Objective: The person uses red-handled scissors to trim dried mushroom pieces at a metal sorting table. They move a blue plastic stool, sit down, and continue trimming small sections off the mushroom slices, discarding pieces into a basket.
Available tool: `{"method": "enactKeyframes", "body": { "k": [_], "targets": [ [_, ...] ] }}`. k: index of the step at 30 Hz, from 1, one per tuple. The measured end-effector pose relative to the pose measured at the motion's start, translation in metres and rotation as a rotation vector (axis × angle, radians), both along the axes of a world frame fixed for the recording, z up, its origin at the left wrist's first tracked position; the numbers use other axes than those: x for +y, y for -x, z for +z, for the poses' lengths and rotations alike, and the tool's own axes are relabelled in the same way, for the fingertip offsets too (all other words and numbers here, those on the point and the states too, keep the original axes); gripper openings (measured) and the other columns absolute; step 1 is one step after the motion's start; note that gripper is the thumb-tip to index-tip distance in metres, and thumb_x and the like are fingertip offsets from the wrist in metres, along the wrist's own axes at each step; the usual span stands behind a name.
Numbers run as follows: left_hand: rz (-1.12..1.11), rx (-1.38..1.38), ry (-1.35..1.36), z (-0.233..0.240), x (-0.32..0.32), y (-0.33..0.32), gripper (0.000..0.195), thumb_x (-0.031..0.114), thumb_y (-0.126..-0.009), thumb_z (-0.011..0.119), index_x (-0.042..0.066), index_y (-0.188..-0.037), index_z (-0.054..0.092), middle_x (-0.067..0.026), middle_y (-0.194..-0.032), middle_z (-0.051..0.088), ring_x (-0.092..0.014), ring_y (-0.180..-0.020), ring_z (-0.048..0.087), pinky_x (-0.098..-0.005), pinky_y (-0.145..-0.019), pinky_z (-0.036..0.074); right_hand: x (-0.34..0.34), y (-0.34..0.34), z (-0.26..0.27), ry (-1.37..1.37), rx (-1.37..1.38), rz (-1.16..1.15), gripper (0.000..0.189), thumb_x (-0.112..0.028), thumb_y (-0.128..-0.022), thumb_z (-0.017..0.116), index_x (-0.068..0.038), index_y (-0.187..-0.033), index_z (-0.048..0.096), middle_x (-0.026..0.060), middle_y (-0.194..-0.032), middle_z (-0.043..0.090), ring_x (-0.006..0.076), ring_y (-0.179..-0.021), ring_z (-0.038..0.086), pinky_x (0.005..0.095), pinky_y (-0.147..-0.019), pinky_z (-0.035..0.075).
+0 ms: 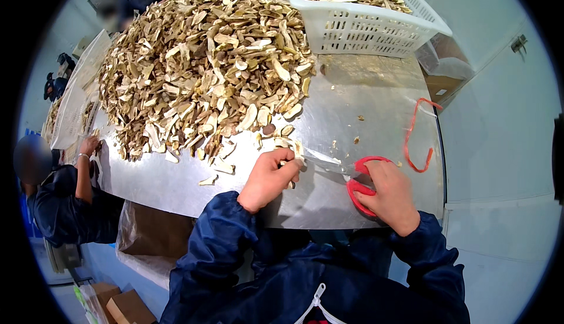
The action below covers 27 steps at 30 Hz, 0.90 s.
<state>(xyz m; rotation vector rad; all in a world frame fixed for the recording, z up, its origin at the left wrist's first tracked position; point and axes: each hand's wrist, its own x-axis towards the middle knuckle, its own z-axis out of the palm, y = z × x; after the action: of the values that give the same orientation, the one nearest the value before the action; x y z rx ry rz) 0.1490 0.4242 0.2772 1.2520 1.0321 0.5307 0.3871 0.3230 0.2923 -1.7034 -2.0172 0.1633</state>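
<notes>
My right hand point(390, 192) grips the red handles of a pair of scissors point(343, 170), its fingers in the loops. The blades point left and reach my left hand point(271, 176). Between the left thumb and fingers I hold a dried mushroom slice point(298, 149), pale and partly hidden by the fingers. The scissor tips lie at this slice; whether they touch it I cannot tell. Just beyond my left hand rises a large heap of dried mushroom slices point(207, 68), cream and brown, with a few loose slices point(222, 165) along its near edge.
A white perforated plastic basket point(365, 31) of slices stands at the back right of the metal table point(343, 95). Red string point(412, 143) lies near the right edge. A co-worker point(66, 200) is at the left. Below the table edge sits a plastic-lined box point(152, 231).
</notes>
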Motion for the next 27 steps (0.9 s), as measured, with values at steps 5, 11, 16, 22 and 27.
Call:
{"method": "enactKeyframes", "body": {
  "k": [5,11,16,22,27],
  "targets": [
    [-0.117,0.152,-0.105,-0.005,0.003,-0.008,0.019,0.016,-0.084,0.059,-0.002,-0.079,0.062,-0.0094,-0.063,0.060,-0.014,-0.057,0.058,-0.0296,-0.055,0.046,0.005,-0.007,-0.001,0.020,0.014,-0.028,0.035,-0.021,-0.069,0.075,-0.005,-0.098,0.060,0.0113,-0.090,0.062,0.0309,-0.086,0.059,0.0387,-0.074,0.049],
    [-0.052,0.334,-0.446,0.000,0.016,0.015,0.027,0.027,-0.085,0.070,-0.001,-0.085,0.068,-0.0081,-0.064,0.061,-0.016,-0.060,0.058,-0.0296,-0.057,0.045,0.008,-0.024,0.005,0.034,-0.012,-0.156,0.034,-0.017,-0.073,0.074,-0.002,-0.101,0.059,0.0113,-0.094,0.062,0.0267,-0.075,0.058,0.0344,-0.067,0.049],
    [0.426,0.774,-1.003,-0.003,0.061,0.040,0.021,0.020,-0.080,0.071,0.004,-0.092,0.067,-0.0162,-0.088,0.064,-0.034,-0.076,0.063,-0.0384,-0.066,0.048,0.008,-0.021,0.003,0.076,0.083,-0.111,0.038,-0.016,-0.073,0.075,-0.001,-0.104,0.058,0.0126,-0.092,0.060,0.0268,-0.074,0.056,0.0336,-0.068,0.048],
    [0.315,0.674,-1.414,-0.007,0.061,0.044,0.017,0.012,-0.072,0.070,0.005,-0.086,0.063,-0.0093,-0.075,0.054,-0.030,-0.069,0.056,-0.0384,-0.060,0.046,0.010,-0.010,0.001,0.099,0.222,-0.156,0.041,-0.019,-0.075,0.076,0.000,-0.108,0.059,0.0138,-0.087,0.059,0.0248,-0.070,0.056,0.0325,-0.065,0.048],
    [0.189,0.571,-1.923,0.015,0.041,0.043,0.035,0.003,-0.056,0.061,0.003,-0.091,0.066,-0.0054,-0.077,0.054,-0.019,-0.064,0.052,-0.0282,-0.050,0.042,0.007,-0.016,0.000,0.196,0.270,-0.198,0.044,-0.020,-0.074,0.077,0.002,-0.108,0.059,0.0108,-0.085,0.060,0.0186,-0.070,0.057,0.0298,-0.064,0.048]
  ]
}}
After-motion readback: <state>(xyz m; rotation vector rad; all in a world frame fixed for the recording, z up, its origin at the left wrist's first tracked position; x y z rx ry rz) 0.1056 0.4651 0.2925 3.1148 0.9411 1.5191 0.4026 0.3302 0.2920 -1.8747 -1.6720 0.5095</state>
